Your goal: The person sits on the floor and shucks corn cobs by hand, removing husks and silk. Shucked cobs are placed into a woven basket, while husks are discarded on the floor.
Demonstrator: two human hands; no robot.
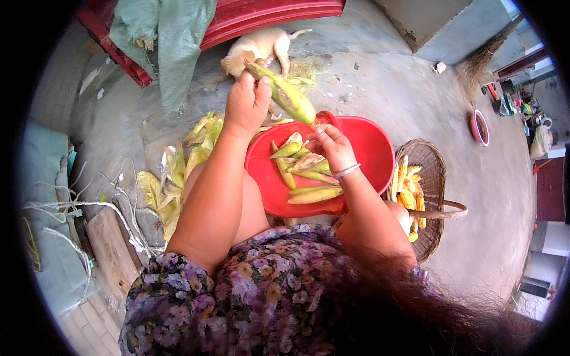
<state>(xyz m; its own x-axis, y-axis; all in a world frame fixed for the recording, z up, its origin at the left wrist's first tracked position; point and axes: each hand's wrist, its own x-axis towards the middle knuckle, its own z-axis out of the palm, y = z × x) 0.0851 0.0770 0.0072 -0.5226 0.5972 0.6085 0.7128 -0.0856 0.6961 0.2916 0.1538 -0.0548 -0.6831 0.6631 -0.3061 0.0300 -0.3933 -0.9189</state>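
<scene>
An ear of corn in its green husk (289,97) is held slantwise above a red plastic tub (369,147). My left hand (249,102) grips its stalk end, thumb on top. At the other end, the fingers of my right hand (331,147) pinch the tip, where reddish silk shows. A white bangle (347,171) circles my right wrist. Several unhusked ears (315,194) lie in the tub below my hands. On the right, a wicker basket (429,182) with a curved handle holds several husked yellow cobs (407,198).
Stripped husks (171,173) are heaped on the concrete floor at left, near tangled white rope (129,222) and a wooden board (113,249). A pale dog (260,44) is beyond the tub, beside red metal panels (271,20). A pink-rimmed bowl (479,127) and a broom (478,66) stand at right.
</scene>
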